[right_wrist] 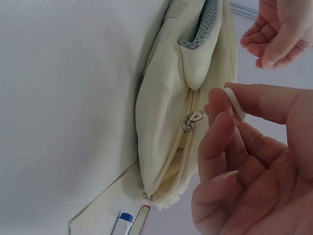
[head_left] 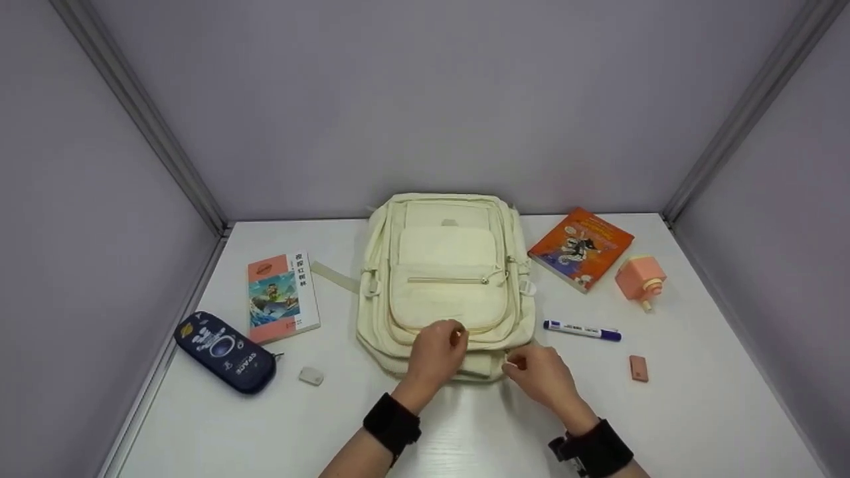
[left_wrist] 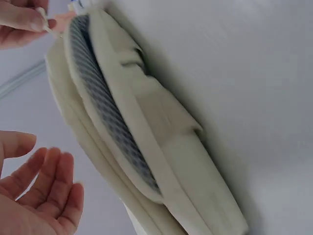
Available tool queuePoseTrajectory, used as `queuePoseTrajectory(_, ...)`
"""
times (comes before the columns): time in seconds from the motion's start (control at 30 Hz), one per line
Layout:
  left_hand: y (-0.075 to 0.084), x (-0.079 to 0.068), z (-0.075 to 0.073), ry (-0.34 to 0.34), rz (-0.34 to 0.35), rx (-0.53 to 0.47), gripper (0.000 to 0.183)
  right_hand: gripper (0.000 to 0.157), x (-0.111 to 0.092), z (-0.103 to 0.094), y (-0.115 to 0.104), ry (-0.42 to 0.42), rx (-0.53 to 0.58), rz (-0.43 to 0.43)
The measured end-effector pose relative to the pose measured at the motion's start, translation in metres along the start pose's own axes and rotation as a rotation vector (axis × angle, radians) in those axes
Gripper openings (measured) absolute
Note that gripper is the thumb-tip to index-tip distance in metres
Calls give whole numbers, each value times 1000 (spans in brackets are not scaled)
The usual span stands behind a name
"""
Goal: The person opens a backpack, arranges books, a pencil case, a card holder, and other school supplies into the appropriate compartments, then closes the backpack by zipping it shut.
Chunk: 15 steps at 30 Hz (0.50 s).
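A cream backpack [head_left: 446, 299] lies on the white table, its bottom end towards me. My right hand [head_left: 541, 375] is at the near right corner of the bag. Between thumb and forefinger it pinches a small white pull tab [right_wrist: 235, 104], seen in the right wrist view. Close by, a metal zipper slider [right_wrist: 192, 120] sits on the bag's zipper, which gapes below it. My left hand [head_left: 438, 352] hovers over the bag's near edge; in the left wrist view its fingers [left_wrist: 54, 181] are loosely bent with nothing between them. Grey mesh [left_wrist: 110, 107] lines an opening in the bag.
To the left lie a storybook [head_left: 282, 299], a navy pencil case [head_left: 226, 352] and a small light-grey object [head_left: 311, 376]. On the right are an orange book [head_left: 583, 249], a pink cube-shaped item [head_left: 641, 277], a blue marker [head_left: 582, 330] and a small pink object [head_left: 638, 368].
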<state>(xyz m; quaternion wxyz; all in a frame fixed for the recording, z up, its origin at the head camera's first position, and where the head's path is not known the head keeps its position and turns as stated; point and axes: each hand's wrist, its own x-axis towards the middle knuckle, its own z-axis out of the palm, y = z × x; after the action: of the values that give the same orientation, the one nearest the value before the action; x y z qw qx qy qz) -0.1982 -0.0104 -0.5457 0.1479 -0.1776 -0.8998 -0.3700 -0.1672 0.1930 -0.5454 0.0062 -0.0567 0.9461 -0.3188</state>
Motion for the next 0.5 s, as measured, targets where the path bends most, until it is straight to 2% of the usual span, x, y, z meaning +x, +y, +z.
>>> queuePoseTrajectory(0.13, 20, 1, 11, -199, -135, -223, 15, 5, 1, 2, 0, 51, 16, -20)
queuePoseTrajectory(0.23, 27, 5, 21, -299, -205, -263, 18, 5, 3, 4, 0, 74, 31, -50)
queuePoseTrajectory(0.3, 30, 7, 27, -318, -236, -277, 18, 6, 3, 5, -1, 80, 44, -70)
queuePoseTrajectory(0.43, 34, 9, 34, -316, -270, -278, 18, 9, 1, 7, 0, 57, 46, -114)
queuePoseTrajectory(0.5, 35, 9, 37, -314, -263, -278, 17, 11, -1, 7, 2, 38, 34, -139)
